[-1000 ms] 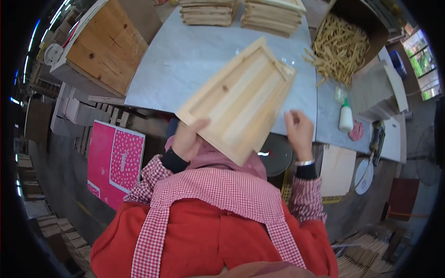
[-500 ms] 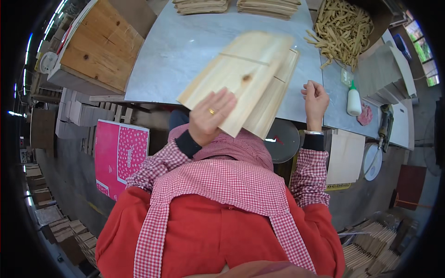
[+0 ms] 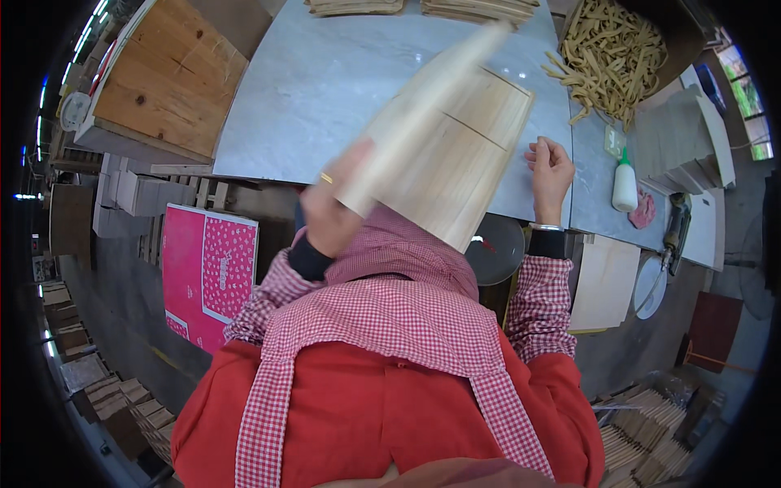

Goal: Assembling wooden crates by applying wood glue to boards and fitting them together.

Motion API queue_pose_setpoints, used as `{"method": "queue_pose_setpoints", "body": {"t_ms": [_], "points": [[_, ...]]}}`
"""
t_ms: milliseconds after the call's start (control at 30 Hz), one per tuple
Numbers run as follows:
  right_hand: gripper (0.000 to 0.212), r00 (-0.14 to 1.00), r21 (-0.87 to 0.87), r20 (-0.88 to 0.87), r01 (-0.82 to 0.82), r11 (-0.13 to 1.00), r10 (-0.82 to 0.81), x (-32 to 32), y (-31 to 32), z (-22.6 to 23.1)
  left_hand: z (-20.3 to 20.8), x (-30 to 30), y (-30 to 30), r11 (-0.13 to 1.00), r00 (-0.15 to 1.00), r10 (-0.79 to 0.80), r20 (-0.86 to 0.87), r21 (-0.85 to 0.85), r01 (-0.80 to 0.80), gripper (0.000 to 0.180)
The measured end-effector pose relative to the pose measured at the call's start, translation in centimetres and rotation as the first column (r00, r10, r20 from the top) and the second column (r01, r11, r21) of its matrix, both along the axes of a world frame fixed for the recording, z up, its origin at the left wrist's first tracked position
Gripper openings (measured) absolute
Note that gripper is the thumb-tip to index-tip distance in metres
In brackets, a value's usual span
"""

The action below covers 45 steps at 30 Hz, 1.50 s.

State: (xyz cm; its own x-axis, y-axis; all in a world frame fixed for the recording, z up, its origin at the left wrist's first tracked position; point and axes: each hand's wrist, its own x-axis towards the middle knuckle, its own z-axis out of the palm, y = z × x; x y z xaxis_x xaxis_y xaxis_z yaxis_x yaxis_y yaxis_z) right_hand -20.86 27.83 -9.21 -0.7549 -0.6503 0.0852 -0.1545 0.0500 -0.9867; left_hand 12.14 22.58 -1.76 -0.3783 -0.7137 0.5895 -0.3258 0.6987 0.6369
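Observation:
My left hand (image 3: 335, 199), a ring on one finger, is closed on the near end of a pale wooden panel (image 3: 427, 110). The panel is tipped up nearly on edge and smeared by motion. Under and beside it lies a second wooden panel (image 3: 465, 159) with a groove across it, its near end jutting over the table's front edge above my lap. To the right of that panel, my right hand (image 3: 553, 167) rests at the edge of the grey-white table (image 3: 272, 122). Its fingers are curled in, and nothing shows in them.
Stacked thin boards (image 3: 480, 10) sit at the table's far edge. A box of tan strips (image 3: 614, 61) stands far right, near a green-capped white bottle (image 3: 625, 185), a pink crumpled cloth (image 3: 642, 210) and a hand tool (image 3: 674, 224). At left rises a wooden box (image 3: 167, 81).
My left hand has turned the upper panel from lying tilted to nearly on edge, swinging it leftward and uncovering more of the grooved panel below. My right hand has barely moved.

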Motion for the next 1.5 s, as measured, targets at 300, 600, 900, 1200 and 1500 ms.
{"method": "queue_pose_setpoints", "body": {"t_ms": [300, 600, 900, 1200, 1500], "points": [[0.023, 0.989, -0.023, -0.151, 0.009, 1.000, -0.012, -1.4, -1.0, -0.8, 0.6, 0.9, 0.2, 0.987, 0.970, 0.142, -0.196, -0.040, -0.153, 0.031], [0.027, 0.937, -0.010, -0.348, 0.032, 0.999, -0.033, -5.0, -5.6, 0.3, -4.8, -0.8, 2.7, 0.813, 0.806, -0.358, 0.471, -0.269, 0.517, 0.035], [0.041, 0.588, 0.200, -0.789, -0.025, 0.979, 0.176, -5.4, -13.9, 0.2, -10.2, 4.9, 5.3, -0.054, 0.967, 0.220, -0.127, 0.988, 0.142, 0.043], [0.033, 0.603, 0.440, -0.702, -0.049, 0.897, 0.378, -2.2, -15.2, -0.3, -9.1, 0.2, 3.8, -0.111, 0.648, 0.515, -0.561, 0.706, 0.700, 0.057], [0.026, 0.515, 0.035, -0.852, -0.129, 0.991, 0.097, 6.2, -16.9, -1.1, -8.8, 7.4, 0.2, -0.022, 0.695, 0.528, -0.488, 0.810, 0.586, 0.056]]}}
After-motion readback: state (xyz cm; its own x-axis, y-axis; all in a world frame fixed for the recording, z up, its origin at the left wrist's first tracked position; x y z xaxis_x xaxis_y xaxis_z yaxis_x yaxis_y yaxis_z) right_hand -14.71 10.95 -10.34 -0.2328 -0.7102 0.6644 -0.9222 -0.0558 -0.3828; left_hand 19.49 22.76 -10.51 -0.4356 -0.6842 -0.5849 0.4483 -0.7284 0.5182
